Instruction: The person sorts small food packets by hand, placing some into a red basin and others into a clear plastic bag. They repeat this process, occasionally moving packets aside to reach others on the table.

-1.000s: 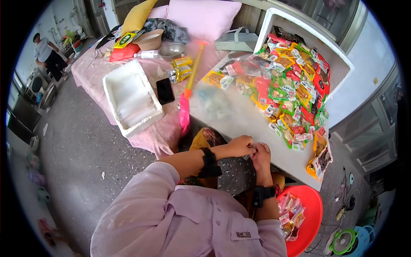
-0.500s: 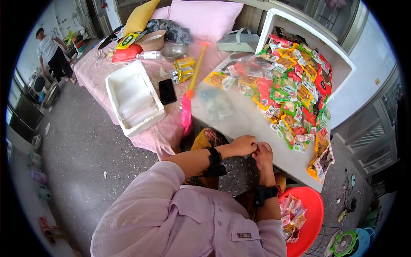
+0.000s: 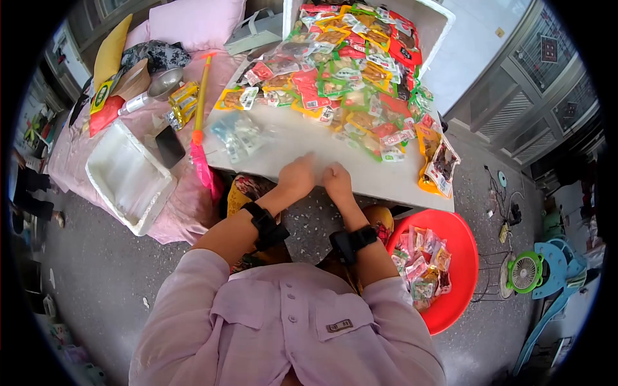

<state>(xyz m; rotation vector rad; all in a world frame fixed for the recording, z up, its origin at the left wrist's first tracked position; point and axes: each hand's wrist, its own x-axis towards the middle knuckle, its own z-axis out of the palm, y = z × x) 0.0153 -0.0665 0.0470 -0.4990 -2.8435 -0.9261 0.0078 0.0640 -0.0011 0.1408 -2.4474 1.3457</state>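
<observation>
Both my hands are over the front edge of the pale table (image 3: 380,180), a short gap apart. My left hand (image 3: 297,177) is bent at the wrist over the edge, its fingers blurred by motion, and I cannot see what it holds. My right hand (image 3: 337,181) is closed with curled fingers; anything in it is hidden. Beyond my left hand lies a clear plastic bag (image 3: 239,136) with small pale packets. A heap of colourful sealed food packets (image 3: 351,80) spills from the white foam box (image 3: 436,26) across the table.
At right, a red basin (image 3: 465,276) holds small packets. A white foam tray (image 3: 116,209), phone (image 3: 170,147), yellow-handled stick (image 3: 202,96) and metal bowl (image 3: 165,83) lie on the pink-covered bed to the left. A green fan (image 3: 525,271) stands at far right. Another person's legs (image 3: 32,196) show at far left.
The view has swung right, so the table and heap sit further left. My hands, touching each other earlier, are now apart. The other person has slid to the view's edge.
</observation>
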